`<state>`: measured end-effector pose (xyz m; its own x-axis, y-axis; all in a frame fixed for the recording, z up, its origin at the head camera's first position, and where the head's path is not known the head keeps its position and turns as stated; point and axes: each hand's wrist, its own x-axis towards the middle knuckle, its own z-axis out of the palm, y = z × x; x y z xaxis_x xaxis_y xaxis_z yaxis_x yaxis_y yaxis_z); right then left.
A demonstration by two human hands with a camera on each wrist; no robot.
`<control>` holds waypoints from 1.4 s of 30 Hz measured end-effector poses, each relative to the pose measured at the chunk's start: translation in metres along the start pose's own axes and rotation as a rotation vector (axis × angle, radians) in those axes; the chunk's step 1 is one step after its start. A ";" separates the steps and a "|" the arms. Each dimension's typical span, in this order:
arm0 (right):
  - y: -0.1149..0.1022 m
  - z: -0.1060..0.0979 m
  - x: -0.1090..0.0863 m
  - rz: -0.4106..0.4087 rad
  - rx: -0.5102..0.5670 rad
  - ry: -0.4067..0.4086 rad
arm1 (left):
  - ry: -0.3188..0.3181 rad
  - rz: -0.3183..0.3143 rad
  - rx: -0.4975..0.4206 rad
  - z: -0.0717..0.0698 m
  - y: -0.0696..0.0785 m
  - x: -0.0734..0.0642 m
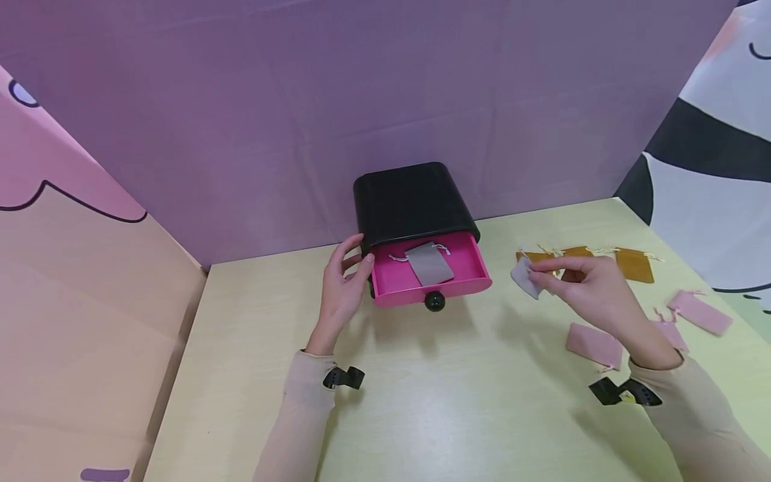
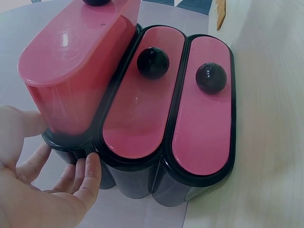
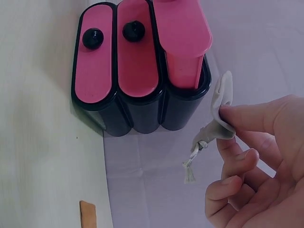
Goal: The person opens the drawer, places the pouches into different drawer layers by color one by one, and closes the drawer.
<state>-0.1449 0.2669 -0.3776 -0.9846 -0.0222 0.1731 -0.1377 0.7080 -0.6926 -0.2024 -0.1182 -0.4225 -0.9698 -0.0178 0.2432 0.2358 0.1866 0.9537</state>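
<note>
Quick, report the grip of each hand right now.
Left hand: open, fingers touching the black drawer unit.
Right hand: closed, pinching a small gray pouch.

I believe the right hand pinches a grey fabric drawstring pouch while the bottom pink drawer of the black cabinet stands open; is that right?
Not quite: the open pink drawer is the top one of the black cabinet, as the left wrist view shows. The right hand does pinch the grey fabric drawstring pouch.
</note>
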 end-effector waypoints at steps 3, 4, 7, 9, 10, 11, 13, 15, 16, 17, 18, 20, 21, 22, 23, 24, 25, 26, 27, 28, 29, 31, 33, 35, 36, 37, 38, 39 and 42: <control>-0.001 0.001 0.001 -0.017 0.016 0.004 | -0.001 0.003 -0.001 0.000 0.001 -0.001; -0.002 0.001 0.001 -0.022 0.019 0.003 | -0.002 0.002 -0.001 0.000 0.000 -0.001; -0.005 0.002 0.002 -0.025 0.026 0.004 | -0.002 -0.002 -0.003 -0.001 0.000 -0.002; -0.007 0.003 0.002 -0.026 0.027 0.005 | 0.000 -0.005 -0.004 -0.001 -0.001 -0.002; -0.008 0.003 0.003 -0.027 0.027 0.007 | 0.001 -0.006 -0.004 -0.001 -0.001 -0.002; -0.010 0.004 0.003 -0.028 0.028 0.007 | 0.001 -0.005 -0.003 -0.001 -0.001 -0.002; -0.012 0.004 0.003 -0.030 0.032 0.003 | 0.001 -0.003 -0.002 -0.001 -0.001 -0.002; -0.013 0.005 0.004 -0.032 0.036 -0.003 | -0.001 0.001 -0.004 -0.001 -0.002 -0.001; -0.014 0.005 0.004 -0.032 0.036 -0.006 | -0.001 0.003 -0.004 -0.001 -0.002 -0.001; -0.015 0.006 0.004 -0.033 0.037 -0.010 | -0.002 0.004 -0.004 -0.001 -0.002 -0.001; -0.015 0.006 0.005 -0.033 0.037 -0.013 | -0.003 0.006 -0.005 -0.001 -0.002 -0.001; -0.016 0.006 0.005 -0.037 0.037 -0.018 | -0.002 0.006 -0.003 -0.001 -0.002 -0.002; -0.017 0.006 0.006 -0.039 0.039 -0.018 | -0.002 0.006 -0.002 -0.001 -0.002 -0.002; -0.017 0.007 0.006 -0.041 0.041 -0.020 | -0.001 0.005 -0.001 -0.001 -0.002 -0.002; -0.018 0.007 0.007 -0.044 0.042 -0.023 | -0.001 0.005 0.000 -0.001 -0.002 -0.002; -0.018 0.007 0.007 -0.045 0.042 -0.025 | -0.001 0.004 -0.001 -0.001 -0.001 -0.002; -0.019 0.007 0.008 -0.047 0.044 -0.027 | -0.001 0.003 -0.002 -0.001 -0.001 -0.002; -0.019 0.008 0.008 -0.047 0.044 -0.029 | -0.001 0.005 -0.004 -0.001 -0.001 -0.002; -0.020 0.008 0.008 -0.048 0.044 -0.030 | -0.002 0.006 -0.007 -0.001 -0.001 -0.001; -0.020 0.008 0.008 -0.047 0.043 -0.031 | -0.002 0.006 -0.007 -0.001 -0.001 -0.001; -0.021 0.009 0.008 -0.049 0.041 -0.031 | -0.002 0.006 -0.007 -0.001 -0.001 -0.001; -0.022 0.009 0.008 -0.052 0.035 -0.028 | -0.005 0.005 -0.006 0.000 0.000 0.000; -0.025 0.010 0.008 -0.056 0.028 -0.024 | -0.004 0.002 -0.004 0.000 0.001 0.000; -0.027 0.010 0.009 -0.056 0.025 -0.025 | -0.003 -0.001 -0.001 0.000 0.002 0.001; -0.028 0.011 0.009 -0.055 0.024 -0.027 | -0.003 0.000 -0.001 0.000 0.002 0.001; -0.030 0.012 0.009 -0.054 0.025 -0.028 | -0.002 0.000 0.000 0.000 0.002 0.001; -0.031 0.012 0.009 -0.055 0.028 -0.030 | -0.001 0.000 0.001 0.000 0.002 0.001; -0.032 0.013 0.010 -0.054 0.033 -0.037 | -0.002 0.001 0.001 0.000 0.002 0.001; -0.035 0.013 0.011 -0.053 0.035 -0.049 | -0.003 0.005 0.000 0.000 0.002 0.000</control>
<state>-0.1520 0.2326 -0.3611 -0.9798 -0.0942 0.1767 -0.1929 0.6801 -0.7073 -0.2022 -0.1176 -0.4204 -0.9689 -0.0139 0.2470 0.2402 0.1870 0.9526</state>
